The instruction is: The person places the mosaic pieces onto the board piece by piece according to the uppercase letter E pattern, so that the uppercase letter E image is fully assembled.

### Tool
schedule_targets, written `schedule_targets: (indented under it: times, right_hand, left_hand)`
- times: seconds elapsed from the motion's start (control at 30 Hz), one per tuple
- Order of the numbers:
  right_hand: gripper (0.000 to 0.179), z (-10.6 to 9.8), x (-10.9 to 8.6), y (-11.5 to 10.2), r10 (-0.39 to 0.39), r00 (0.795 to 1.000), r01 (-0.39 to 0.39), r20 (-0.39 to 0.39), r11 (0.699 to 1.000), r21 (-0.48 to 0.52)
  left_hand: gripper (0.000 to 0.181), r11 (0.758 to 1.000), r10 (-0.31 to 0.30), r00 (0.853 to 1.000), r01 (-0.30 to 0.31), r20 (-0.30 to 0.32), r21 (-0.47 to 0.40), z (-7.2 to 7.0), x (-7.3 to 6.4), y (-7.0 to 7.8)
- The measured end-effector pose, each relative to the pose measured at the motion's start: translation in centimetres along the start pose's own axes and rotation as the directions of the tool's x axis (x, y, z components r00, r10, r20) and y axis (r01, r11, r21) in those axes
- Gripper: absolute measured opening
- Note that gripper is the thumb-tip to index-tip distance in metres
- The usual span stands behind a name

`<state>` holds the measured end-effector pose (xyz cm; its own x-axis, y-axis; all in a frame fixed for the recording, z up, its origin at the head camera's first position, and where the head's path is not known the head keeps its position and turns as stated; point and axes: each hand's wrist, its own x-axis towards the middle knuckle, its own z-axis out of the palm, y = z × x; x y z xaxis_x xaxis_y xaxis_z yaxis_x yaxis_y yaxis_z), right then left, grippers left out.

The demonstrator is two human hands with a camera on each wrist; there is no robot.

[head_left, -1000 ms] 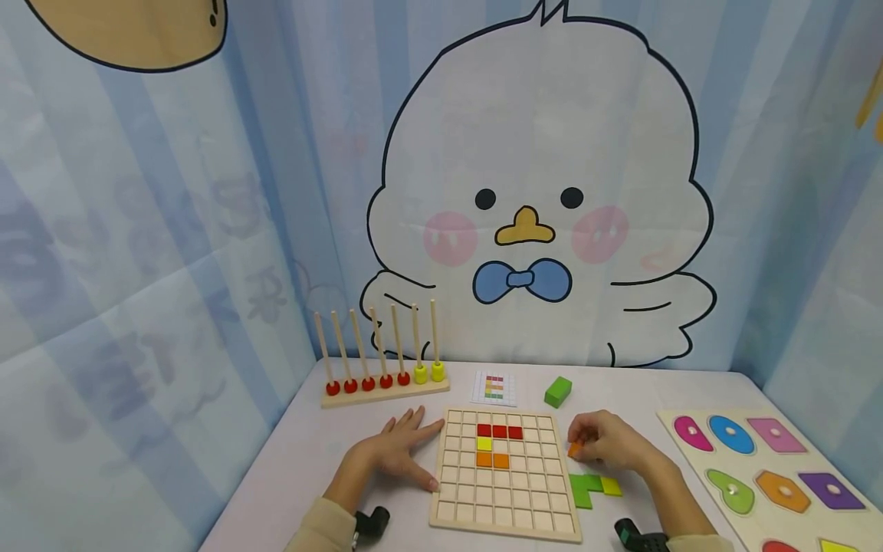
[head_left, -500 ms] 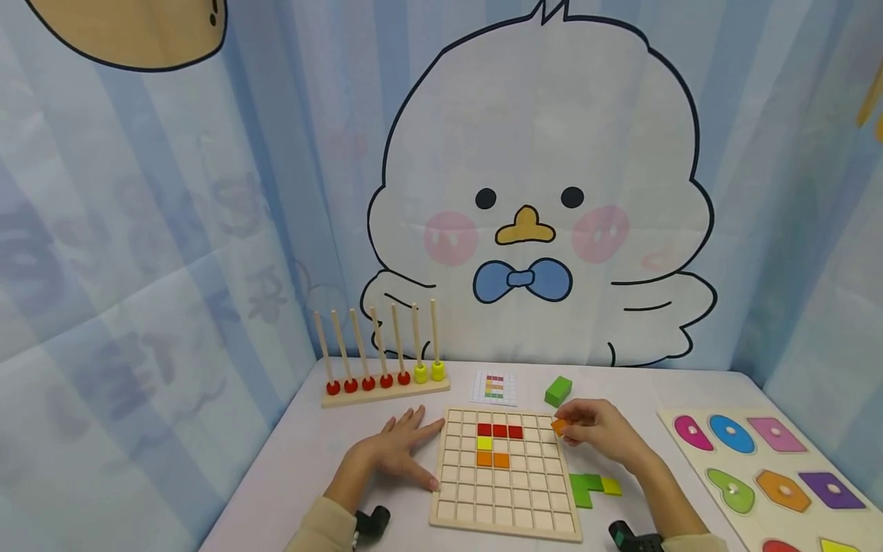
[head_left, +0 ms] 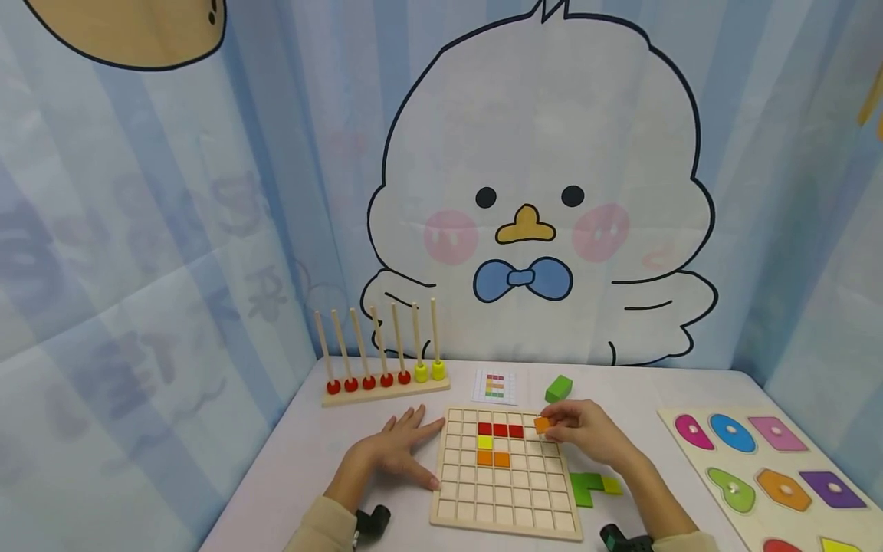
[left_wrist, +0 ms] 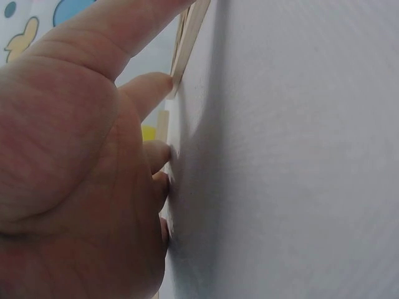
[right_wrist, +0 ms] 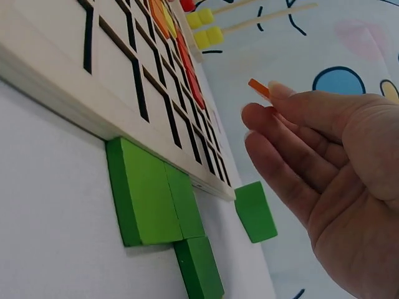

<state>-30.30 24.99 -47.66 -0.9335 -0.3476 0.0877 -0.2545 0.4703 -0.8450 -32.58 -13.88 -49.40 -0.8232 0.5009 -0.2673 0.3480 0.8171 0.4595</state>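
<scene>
In the head view, the right hand [head_left: 589, 431] pinches an orange square tile [head_left: 542, 425] at the far right corner of the gridded wooden board [head_left: 483, 492]; its colour matches the orange pair [head_left: 501, 459] set in the board. The left hand [head_left: 398, 452] is spread at the board's left edge, thumb and forefinger touching it.

The left wrist view shows those digits extended, gripping nothing.

In the right wrist view, the tile, raised clear of the board, looks thin and flat. Probably light, stiff and sturdy, perhaps slightly slick, it suits a fingertip pinch near one edge.
</scene>
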Motion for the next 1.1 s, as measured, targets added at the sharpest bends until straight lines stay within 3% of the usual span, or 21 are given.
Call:
schedule_targets:
  times: [0.33,0.6,1.1]
  right_hand:
    - [0.026,1.2,0.3,-0.5,-0.036,0.999,0.038,0.022,0.997,-0.073]
    - [0.019,2.0,0.4,-0.7,-0.011,0.993,0.029,0.117,0.989,-0.146]
    - [0.016,3.0,0.2,-1.3,-0.008,0.977,0.037,0.214,0.991,-0.132]
  left_hand:
    - [0.108,1.0,0.005,1.0,-0.005,-0.004,-0.006,0.0,0.0,0.2]
    - [0.109,1.0,0.0,1.0,0.0,-0.008,-0.001,0.0,0.0,0.1]
    - [0.109,1.0,0.01,1.0,-0.011,-0.012,-0.007,0.0,0.0,0.1]
